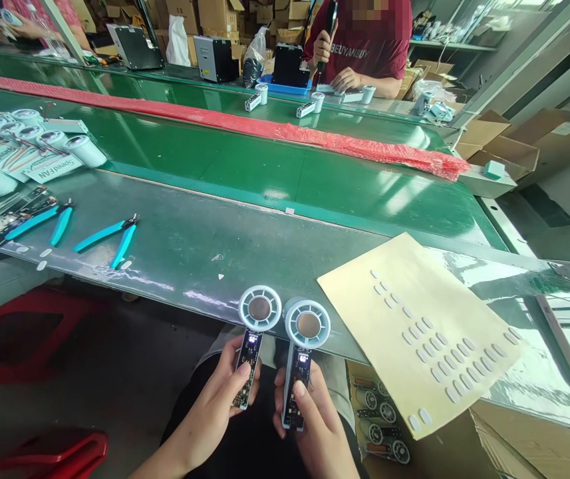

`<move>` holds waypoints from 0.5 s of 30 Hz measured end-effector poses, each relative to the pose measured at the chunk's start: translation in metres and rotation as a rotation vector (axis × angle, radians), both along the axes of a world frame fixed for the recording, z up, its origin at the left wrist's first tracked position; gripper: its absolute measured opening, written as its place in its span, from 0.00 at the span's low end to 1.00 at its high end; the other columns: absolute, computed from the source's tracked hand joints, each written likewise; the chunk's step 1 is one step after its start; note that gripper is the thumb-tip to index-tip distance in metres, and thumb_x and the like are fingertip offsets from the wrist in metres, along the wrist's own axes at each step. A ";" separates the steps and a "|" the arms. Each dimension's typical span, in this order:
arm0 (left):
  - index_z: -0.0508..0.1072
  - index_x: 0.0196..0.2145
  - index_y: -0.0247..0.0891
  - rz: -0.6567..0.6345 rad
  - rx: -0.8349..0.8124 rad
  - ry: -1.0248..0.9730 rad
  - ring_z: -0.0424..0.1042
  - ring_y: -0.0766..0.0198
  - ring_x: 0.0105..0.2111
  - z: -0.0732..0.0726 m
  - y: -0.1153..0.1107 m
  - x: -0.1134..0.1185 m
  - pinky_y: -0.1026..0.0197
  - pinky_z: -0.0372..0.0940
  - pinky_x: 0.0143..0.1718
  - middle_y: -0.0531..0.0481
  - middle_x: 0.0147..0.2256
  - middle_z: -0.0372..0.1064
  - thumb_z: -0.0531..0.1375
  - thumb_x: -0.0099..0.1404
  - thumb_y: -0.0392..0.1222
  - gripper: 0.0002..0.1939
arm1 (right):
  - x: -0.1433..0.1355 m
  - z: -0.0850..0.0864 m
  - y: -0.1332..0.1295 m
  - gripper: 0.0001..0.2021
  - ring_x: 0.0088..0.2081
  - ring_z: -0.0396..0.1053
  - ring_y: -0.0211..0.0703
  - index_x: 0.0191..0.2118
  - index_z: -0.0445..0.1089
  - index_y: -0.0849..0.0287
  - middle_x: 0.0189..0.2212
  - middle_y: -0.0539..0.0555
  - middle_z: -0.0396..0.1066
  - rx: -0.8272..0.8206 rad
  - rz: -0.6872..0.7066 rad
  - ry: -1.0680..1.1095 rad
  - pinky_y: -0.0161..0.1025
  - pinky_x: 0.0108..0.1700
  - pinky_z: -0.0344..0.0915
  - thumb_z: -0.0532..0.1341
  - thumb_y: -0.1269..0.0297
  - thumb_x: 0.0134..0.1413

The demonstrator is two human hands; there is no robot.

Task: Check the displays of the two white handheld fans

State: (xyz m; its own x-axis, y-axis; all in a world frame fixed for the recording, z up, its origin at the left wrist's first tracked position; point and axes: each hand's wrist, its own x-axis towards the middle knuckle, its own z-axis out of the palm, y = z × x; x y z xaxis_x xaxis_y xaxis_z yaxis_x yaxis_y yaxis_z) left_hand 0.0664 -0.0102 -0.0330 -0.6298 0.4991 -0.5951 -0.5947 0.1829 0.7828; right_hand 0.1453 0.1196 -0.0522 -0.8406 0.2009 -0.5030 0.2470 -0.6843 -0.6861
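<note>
Both handheld fans [257, 332] show bare circuit boards, lit displays.

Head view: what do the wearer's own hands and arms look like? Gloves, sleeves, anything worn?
Both the left hand and the right hand are bare: no gloves, no rings or watch visible. The forearms that show are bare too, with no sleeve in frame. Fingernails are short and unpainted. No straps, cables or markings on either hand. Below them the lap is in dark clothing.

Glossy green belt [265, 173], matt yellow paper sheet [364, 293], white plastic fans [259, 309]
</note>
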 end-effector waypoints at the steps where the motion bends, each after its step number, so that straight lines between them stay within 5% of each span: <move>1: 0.51 0.54 0.49 -0.012 -0.006 -0.004 0.57 0.66 0.30 0.000 0.000 0.000 0.66 0.50 0.25 0.51 0.37 0.59 0.48 0.65 0.59 0.23 | 0.000 0.000 0.000 0.23 0.31 0.58 0.38 0.51 0.52 0.53 0.36 0.52 0.62 -0.001 -0.003 -0.004 0.33 0.25 0.57 0.59 0.49 0.54; 15: 0.48 0.55 0.52 -0.078 -0.097 0.020 0.57 0.65 0.33 0.003 0.001 0.001 0.65 0.53 0.31 0.52 0.37 0.58 0.45 0.66 0.58 0.22 | -0.001 0.007 0.004 0.24 0.32 0.59 0.39 0.51 0.51 0.55 0.37 0.52 0.63 0.074 0.036 -0.035 0.34 0.27 0.59 0.58 0.50 0.55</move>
